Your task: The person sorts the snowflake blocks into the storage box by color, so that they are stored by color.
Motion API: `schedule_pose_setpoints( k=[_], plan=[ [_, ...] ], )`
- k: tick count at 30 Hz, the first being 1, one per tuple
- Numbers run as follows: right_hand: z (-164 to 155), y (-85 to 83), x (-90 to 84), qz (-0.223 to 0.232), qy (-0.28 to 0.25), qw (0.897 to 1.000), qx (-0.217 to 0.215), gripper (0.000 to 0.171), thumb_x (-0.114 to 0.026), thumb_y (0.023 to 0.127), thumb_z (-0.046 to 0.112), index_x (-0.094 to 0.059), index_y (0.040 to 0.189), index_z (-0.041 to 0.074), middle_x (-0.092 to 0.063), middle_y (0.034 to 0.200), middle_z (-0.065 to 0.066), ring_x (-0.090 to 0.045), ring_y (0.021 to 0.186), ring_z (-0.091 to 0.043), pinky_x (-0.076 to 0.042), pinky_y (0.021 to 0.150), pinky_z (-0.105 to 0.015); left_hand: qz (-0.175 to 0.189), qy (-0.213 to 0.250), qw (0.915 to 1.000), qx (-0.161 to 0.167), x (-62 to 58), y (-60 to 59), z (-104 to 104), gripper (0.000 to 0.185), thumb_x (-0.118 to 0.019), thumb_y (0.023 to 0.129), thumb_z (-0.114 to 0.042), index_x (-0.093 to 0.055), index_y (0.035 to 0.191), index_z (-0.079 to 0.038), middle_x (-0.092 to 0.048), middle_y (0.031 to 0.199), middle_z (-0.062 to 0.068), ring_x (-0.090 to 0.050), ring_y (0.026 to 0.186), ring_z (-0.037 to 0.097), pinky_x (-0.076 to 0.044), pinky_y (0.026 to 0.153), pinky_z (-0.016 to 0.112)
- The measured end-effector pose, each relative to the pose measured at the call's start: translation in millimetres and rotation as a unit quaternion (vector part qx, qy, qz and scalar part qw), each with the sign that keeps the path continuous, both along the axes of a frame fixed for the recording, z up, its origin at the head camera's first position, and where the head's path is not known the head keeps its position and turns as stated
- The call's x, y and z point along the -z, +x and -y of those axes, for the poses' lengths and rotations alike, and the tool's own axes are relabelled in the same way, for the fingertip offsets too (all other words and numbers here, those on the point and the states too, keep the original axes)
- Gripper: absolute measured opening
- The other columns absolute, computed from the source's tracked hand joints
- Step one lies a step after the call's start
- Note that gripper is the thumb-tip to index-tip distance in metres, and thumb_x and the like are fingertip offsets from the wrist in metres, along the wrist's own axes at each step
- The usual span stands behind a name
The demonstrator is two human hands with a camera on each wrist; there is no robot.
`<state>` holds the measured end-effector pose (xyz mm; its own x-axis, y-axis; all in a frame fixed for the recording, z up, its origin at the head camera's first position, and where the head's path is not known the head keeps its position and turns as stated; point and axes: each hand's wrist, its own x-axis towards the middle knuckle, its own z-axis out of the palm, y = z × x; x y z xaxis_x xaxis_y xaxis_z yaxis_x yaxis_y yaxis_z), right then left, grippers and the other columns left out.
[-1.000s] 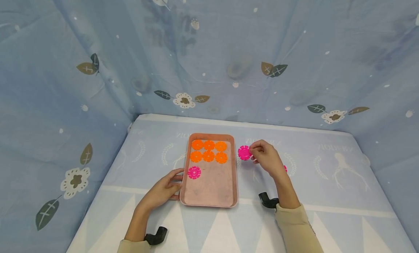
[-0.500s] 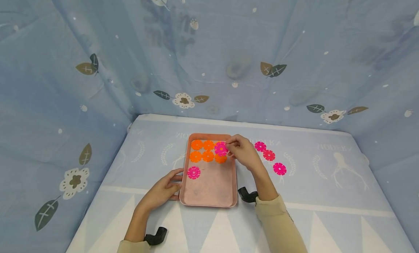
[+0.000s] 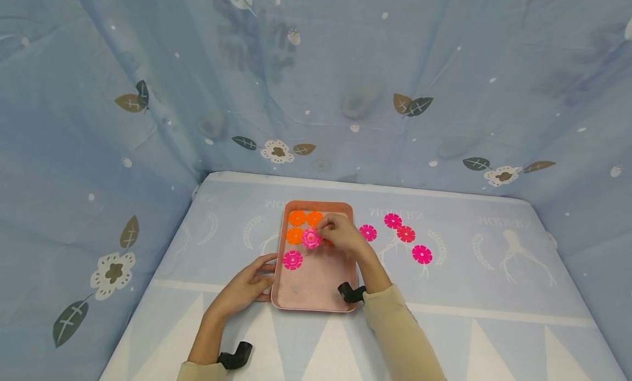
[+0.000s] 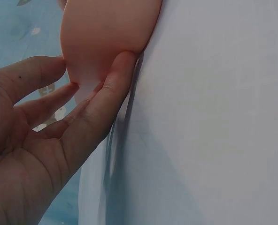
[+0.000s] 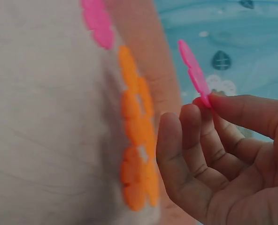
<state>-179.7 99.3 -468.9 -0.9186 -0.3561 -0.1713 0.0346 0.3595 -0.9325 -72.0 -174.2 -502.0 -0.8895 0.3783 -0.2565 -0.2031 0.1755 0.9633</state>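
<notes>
A peach tray (image 3: 316,285) lies on the table and holds several orange flower discs (image 3: 297,217) in rows at its far end. A pink disc (image 3: 292,259) lies alone on the tray's left side. My right hand (image 3: 323,230) pinches another pink disc (image 3: 311,238) by its edge and holds it just above the orange rows. In the right wrist view that held disc (image 5: 193,72) stands on edge between thumb and fingertips, over the orange discs (image 5: 136,122). My left hand (image 3: 249,282) grips the tray's near-left rim (image 4: 106,28), thumb above and fingers beneath.
Several more pink discs (image 3: 406,233) lie loose on the pale blue tablecloth to the right of the tray, the nearest one (image 3: 367,232) just beside its rim. Blue leaf-print cloth walls close in the back and both sides. The near half of the tray is bare.
My right hand lifted a pink disc from the table on the right and carried it leftward over the tray, now above the orange rows. The left hand stayed on the tray.
</notes>
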Motion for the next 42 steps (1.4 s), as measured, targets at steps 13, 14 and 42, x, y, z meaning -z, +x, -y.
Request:
schedule_pose_setpoints(
  k=[13, 14, 42],
  plan=[
    [7.7, 7.7, 14.7, 0.093, 0.053, 0.994, -0.011, 0.004, -0.062, 0.096, 0.004, -0.063, 0.096, 0.0, -0.059, 0.076, -0.016, -0.059, 0.059, -0.024, -0.06, 0.06, -0.04, 0.001, 0.0, 1.0, -0.001, 1.1, -0.9, 0.7, 0.055, -0.053, 0.102, -0.004, -0.036, 0.154, -0.01, -0.044, 0.143, 0.025, -0.061, 0.116, 0.036, -0.06, 0.078, 0.042],
    [7.8, 8.3, 15.0, 0.092, 0.058, 0.994, -0.013, 0.004, -0.063, 0.096, 0.005, -0.063, 0.095, 0.001, -0.059, 0.075, -0.016, -0.059, 0.058, -0.024, -0.06, 0.06, -0.039, 0.001, 0.001, 1.0, -0.001, 1.1, -0.8, 0.7, 0.055, -0.053, 0.101, -0.004, -0.036, 0.154, -0.01, -0.044, 0.143, 0.025, -0.061, 0.116, 0.036, -0.06, 0.079, 0.042],
    [-27.5, 23.0, -20.0, 0.0, 0.062, 0.998, 0.023, 0.011, -0.064, 0.098, 0.011, -0.066, 0.103, 0.001, -0.069, 0.092, -0.021, -0.068, 0.076, -0.041, -0.06, 0.069, -0.047, 0.001, -0.007, 0.9999, -0.007, -1.6, 1.0, -2.0, 0.055, -0.053, 0.101, -0.003, -0.037, 0.153, -0.01, -0.044, 0.144, 0.025, -0.06, 0.116, 0.037, -0.06, 0.078, 0.043]
  ],
)
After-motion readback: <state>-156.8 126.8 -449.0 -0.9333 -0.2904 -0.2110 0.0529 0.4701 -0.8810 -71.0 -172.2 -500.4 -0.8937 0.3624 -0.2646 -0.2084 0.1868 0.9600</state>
